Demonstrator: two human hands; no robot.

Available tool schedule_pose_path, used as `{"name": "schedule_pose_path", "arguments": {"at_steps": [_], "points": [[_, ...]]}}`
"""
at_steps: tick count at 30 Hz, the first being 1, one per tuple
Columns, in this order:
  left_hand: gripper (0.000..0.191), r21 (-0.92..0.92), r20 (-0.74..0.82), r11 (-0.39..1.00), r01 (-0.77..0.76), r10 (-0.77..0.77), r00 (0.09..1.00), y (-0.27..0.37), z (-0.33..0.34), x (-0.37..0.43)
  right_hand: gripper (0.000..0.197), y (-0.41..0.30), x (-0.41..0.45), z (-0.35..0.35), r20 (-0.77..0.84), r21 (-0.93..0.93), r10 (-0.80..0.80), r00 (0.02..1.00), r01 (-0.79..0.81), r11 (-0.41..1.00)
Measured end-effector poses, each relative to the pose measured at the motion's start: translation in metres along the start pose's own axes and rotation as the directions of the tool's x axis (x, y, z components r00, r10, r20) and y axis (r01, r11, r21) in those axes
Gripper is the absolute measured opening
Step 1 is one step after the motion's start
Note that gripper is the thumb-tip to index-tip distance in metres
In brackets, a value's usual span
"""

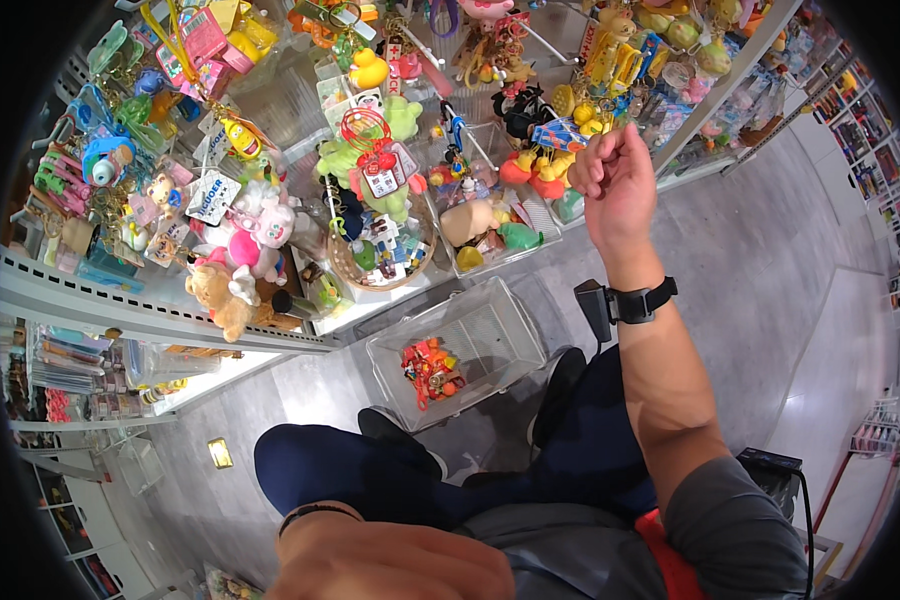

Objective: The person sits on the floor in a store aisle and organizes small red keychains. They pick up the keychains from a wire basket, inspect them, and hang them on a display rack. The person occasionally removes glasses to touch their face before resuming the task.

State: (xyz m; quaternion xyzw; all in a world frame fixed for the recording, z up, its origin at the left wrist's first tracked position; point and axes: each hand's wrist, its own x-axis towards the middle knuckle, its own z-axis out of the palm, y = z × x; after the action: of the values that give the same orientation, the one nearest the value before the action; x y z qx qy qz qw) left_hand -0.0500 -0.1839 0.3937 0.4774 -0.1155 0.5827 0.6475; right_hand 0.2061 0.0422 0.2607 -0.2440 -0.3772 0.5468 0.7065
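Note:
My right hand is raised at the display rack, palm up, with the fingers loosely curled and the thumb apart. I see nothing held in it. Just left of its fingers hang yellow-and-red plush charms; whether they touch is unclear. My left hand looms blurred and close at the bottom edge, its fingertips hidden. On the floor between my feet stands a grey mesh basket, with a pile of red and orange charms at its left end.
Keychains hang on hooks across the rack, including a yellow duck and a brown plush bear. A round woven basket and a clear bin of small toys stand on the bottom shelf. A grey upright rises right of my right hand.

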Motion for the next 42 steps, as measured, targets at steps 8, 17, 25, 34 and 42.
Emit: {"name": "schedule_pose_path", "arguments": {"at_steps": [8,17,25,34,42], "points": [[0.022,-0.086,0.041,0.990,0.108,-0.105,0.994,0.005,-0.006,0.017,0.041,0.001,0.004,-0.006,0.013,0.040,-0.011,1.000,0.011,0.999],[0.016,-0.339,0.286,0.937,0.085,0.017,0.958,0.000,-0.033,0.022,0.021,0.010,0.000,-0.003,-0.077,-0.178,-0.103,0.992,0.088,0.980],[0.015,0.209,-0.357,0.900,0.383,-0.294,0.886,-0.064,-0.121,-0.011,0.054,0.043,0.010,-0.028,0.213,-0.785,-0.235,0.948,0.310,0.537],[0.016,0.630,-0.536,-0.206,0.749,-0.813,0.227,-0.212,-0.336,-0.190,0.044,0.065,0.005,-0.017,0.474,-0.874,0.264,0.840,0.412,0.258],[0.063,0.437,-0.890,-0.775,0.456,-0.444,0.099,-0.207,-0.368,-0.304,0.032,0.094,-0.009,-0.061,0.265,-0.914,0.756,0.598,0.405,0.000]]}}
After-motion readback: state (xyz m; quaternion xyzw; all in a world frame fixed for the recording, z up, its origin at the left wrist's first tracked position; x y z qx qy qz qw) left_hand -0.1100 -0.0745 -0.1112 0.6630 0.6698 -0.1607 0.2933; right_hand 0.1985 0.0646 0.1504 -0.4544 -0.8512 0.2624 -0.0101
